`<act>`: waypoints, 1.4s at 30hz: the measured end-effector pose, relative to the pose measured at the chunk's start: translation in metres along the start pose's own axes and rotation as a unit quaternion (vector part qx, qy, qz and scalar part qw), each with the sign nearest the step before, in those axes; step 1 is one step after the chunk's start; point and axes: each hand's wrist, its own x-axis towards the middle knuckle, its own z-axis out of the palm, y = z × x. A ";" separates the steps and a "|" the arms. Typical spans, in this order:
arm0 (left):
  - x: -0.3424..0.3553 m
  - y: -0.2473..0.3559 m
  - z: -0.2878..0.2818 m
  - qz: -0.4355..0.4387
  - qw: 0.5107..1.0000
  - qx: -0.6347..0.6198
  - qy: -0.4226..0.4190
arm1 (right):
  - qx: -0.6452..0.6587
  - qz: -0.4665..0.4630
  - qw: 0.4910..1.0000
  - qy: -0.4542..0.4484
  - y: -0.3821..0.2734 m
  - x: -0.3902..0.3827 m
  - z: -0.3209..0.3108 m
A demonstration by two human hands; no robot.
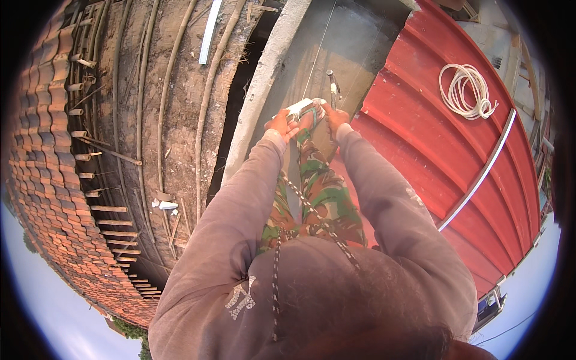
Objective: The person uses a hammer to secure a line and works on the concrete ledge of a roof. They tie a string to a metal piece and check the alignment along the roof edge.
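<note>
My left hand is closed on one end of a short white piece, its fingers partly curled beneath. A thin pale string runs from near that piece up along the grey concrete. Beside it my right hand has thumb and fingers drawn together at a pale, bundled bit; what exactly they grip is too small to make out. Just beyond the right hand is a hammer-like tool with a dark head. Below the hands shows my sandalled foot.
A raised concrete edge runs along the left, with a dark gap beyond it. Farther left are wooden poles and a tiled roof. Red metal roofing slopes at right, bearing a coiled white cable and a white strip.
</note>
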 end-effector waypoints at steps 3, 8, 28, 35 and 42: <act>0.005 -0.019 -0.028 0.006 0.998 -0.052 -0.047 | 0.071 -0.057 0.996 0.025 0.001 -0.033 0.024; -0.012 -0.059 -0.053 0.017 0.981 -0.078 -0.179 | 0.164 -0.026 0.982 -0.093 -0.001 -0.026 0.052; -0.091 -0.141 -0.281 0.047 0.981 0.072 -0.172 | 0.260 0.112 0.939 -0.198 0.098 -0.045 0.086; -0.156 -0.171 -0.355 0.051 0.965 0.020 -0.255 | 0.318 0.123 0.900 -0.271 0.127 -0.110 0.088; -0.204 -0.206 -0.391 0.060 0.964 -0.015 -0.258 | 0.115 0.150 0.959 -0.211 0.144 -0.184 0.117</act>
